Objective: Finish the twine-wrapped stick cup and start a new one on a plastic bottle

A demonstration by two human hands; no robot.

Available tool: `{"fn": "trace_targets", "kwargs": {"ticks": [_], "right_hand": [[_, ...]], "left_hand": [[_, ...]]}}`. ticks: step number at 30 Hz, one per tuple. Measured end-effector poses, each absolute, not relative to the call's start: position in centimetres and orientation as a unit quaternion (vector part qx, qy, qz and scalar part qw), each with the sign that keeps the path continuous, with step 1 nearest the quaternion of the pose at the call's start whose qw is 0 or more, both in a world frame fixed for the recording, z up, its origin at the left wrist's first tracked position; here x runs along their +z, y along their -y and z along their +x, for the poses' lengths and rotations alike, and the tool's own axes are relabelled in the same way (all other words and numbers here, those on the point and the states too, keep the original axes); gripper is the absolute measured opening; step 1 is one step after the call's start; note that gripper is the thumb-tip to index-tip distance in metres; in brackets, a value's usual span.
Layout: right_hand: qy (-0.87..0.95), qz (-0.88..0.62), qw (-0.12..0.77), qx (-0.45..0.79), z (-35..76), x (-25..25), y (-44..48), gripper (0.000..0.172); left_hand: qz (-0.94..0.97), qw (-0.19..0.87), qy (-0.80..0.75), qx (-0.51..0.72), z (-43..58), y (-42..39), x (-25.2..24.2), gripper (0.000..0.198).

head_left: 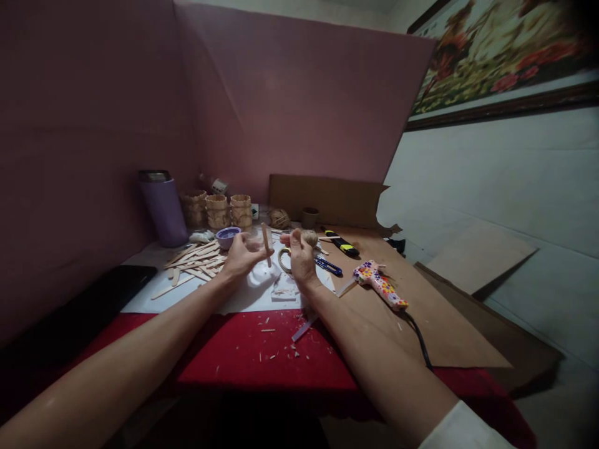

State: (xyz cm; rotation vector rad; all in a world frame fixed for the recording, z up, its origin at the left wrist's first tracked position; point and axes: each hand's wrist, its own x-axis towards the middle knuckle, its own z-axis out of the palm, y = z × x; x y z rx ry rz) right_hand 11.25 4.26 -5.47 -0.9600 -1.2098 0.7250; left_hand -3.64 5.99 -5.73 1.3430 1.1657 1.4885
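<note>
My left hand (241, 255) is closed around a clear, cup-like plastic piece (255, 237), whose full outline I cannot make out. A wooden craft stick (266, 244) stands nearly upright along its right side, by my thumb. To the right, my right hand (302, 257) is raised with the thumb up and fingers apart from it, pointing left; no object shows in it. Beside that hand lie a roll of tape (283, 260) and a blue utility knife (328, 267). Left of my left hand is a pile of loose craft sticks (194, 260) on white paper (234, 302).
A flowered glue gun (381, 285) with a black cord lies on cardboard (435, 318), near a black-and-yellow cutter (340, 242). Behind stand a purple tumbler (163, 209), several stick-clad cups (241, 212), a purple bowl (228, 237) and twine (279, 218). Scraps litter the red cloth (224, 355).
</note>
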Motion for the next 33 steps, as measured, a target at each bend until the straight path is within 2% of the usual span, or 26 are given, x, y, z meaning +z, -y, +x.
{"fn": "trace_targets", "kwargs": {"ticks": [7, 17, 27, 33], "right_hand": [[0.605, -0.361, 0.658, 0.266, 11.5, -4.8, -3.1, 0.053], [0.611, -0.343, 0.638, 0.319, 12.1, -4.4, -3.5, 0.041], [0.678, -0.319, 0.574, 0.331, 12.0, -4.6, -2.9, 0.06], [0.673, -0.33, 0.565, 0.345, 11.8, -4.7, -2.9, 0.064]], "left_hand": [[0.463, 0.612, -0.328, 0.551, -3.4, -3.3, -3.9, 0.045], [0.451, 0.7, -0.286, 0.474, -2.8, -2.0, -3.7, 0.033], [0.439, 0.657, -0.286, 0.543, -2.8, -2.1, -3.5, 0.04], [0.451, 0.64, -0.28, 0.555, -2.6, -2.2, -3.8, 0.039]]}}
